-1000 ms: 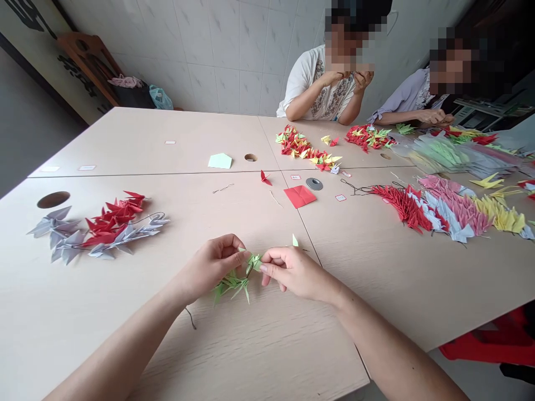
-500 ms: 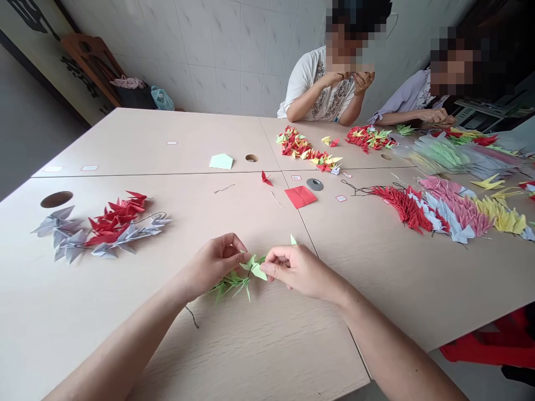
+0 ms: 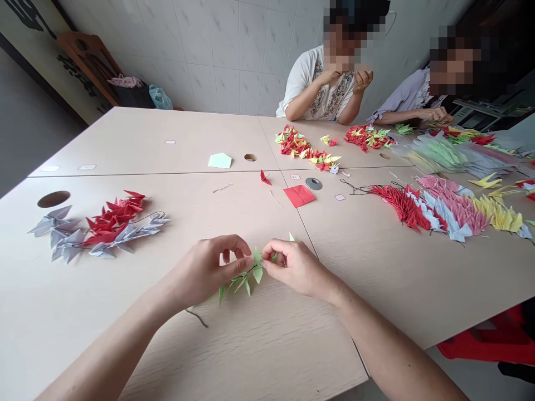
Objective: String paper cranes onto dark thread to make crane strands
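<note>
Right hand (image 3: 292, 268) pinches a green paper garland (image 3: 257, 274) (likely light, easily creased, best held at thick folds); whether the left hand (image 3: 204, 270) grips is unclear.

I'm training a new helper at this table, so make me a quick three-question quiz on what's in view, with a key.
1. True or false: the flat red paper lies nearer the person's hands than the gray round object does.
2. Which color are the folded pieces at the fingers of the left hand and the right hand?
A) pink
B) green
C) yellow
3. Fill in: the pale green sheet lies beside a round ____ in the table.

Key:
1. True.
2. B.
3. Hole.
</note>
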Motion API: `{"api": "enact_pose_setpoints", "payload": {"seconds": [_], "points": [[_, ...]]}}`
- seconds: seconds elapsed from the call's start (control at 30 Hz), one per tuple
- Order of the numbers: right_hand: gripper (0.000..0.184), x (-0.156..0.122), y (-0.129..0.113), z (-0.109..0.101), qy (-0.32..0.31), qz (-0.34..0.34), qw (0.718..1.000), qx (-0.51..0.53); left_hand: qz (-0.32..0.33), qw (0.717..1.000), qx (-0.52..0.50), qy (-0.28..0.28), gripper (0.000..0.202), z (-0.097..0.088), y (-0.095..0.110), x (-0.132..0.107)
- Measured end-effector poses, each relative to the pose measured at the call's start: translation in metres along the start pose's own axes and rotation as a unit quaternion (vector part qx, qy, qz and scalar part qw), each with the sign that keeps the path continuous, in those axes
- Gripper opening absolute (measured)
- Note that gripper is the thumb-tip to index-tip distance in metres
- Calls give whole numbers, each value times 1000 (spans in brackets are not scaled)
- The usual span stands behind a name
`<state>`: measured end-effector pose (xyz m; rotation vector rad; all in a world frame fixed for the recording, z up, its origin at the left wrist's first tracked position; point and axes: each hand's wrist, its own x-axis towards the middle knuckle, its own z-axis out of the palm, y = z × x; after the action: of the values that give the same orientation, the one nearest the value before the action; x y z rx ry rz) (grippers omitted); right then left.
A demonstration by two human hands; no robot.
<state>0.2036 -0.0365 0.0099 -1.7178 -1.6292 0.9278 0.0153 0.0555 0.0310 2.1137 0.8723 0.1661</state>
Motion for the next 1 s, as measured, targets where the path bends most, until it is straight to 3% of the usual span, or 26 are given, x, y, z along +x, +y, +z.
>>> {"api": "enact_pose_setpoints", "payload": {"seconds": [0.37,0.7,1.0], "points": [[10,5,11,4,28,-17,997,73,-46,999,-2,3,16,2,-10,3],[14,10,19,7,10,-13,985,169,-55,997,-49,-19,16,1,-13,5],[14,6,13,5,26,-35,993,106,-46,998,-32,-19,16,0,-11,5]]}}
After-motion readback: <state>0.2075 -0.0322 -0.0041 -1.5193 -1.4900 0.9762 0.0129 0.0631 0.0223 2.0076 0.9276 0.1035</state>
